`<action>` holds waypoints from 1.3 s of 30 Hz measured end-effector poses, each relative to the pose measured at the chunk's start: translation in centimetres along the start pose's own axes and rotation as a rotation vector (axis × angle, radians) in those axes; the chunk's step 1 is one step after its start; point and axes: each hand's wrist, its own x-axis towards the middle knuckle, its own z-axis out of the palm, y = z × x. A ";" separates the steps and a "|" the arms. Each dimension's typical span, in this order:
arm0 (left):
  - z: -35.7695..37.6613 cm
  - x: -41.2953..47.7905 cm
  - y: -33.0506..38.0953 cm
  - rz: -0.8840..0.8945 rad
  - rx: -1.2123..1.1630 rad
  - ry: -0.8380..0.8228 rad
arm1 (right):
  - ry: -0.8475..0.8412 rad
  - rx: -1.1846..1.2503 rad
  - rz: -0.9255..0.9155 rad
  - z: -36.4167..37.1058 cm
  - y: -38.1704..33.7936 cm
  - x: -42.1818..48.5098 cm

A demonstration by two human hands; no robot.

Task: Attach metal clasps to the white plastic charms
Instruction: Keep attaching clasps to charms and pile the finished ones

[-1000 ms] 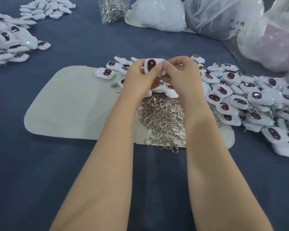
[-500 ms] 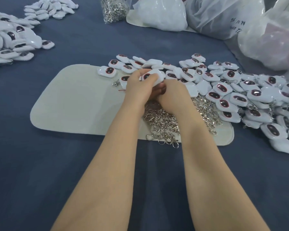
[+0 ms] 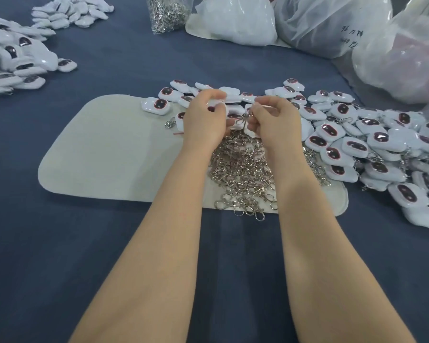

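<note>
My left hand grips a white plastic charm, mostly hidden by its curled fingers. My right hand pinches a metal clasp that sticks out toward the left hand, just beside the charm. Both hands hover over a heap of loose metal clasps on a pale mat. A large spread of white charms with dark red ovals lies behind the hands and off to the right.
Another pile of white charms sits at the far left, a smaller pile behind it. A clear bag of clasps and several big plastic bags stand at the back on the blue cloth.
The right hand dipped into the clasp heap and came back up with a clasp. The left hand kept its charm and lowered slightly. The hands now stand a little apart.
</note>
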 end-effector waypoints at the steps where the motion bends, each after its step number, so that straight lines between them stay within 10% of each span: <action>1: 0.1 0.0 0.0 0.013 0.040 -0.015 | -0.005 0.038 -0.012 0.1 -0.1 -0.1; 19: 0.2 -0.3 0.4 0.105 0.162 -0.100 | -0.086 0.217 0.018 0.9 -0.3 0.0; 39: 0.6 0.1 -0.1 0.288 0.487 0.019 | 0.014 -0.357 -0.300 1.4 -0.2 -0.5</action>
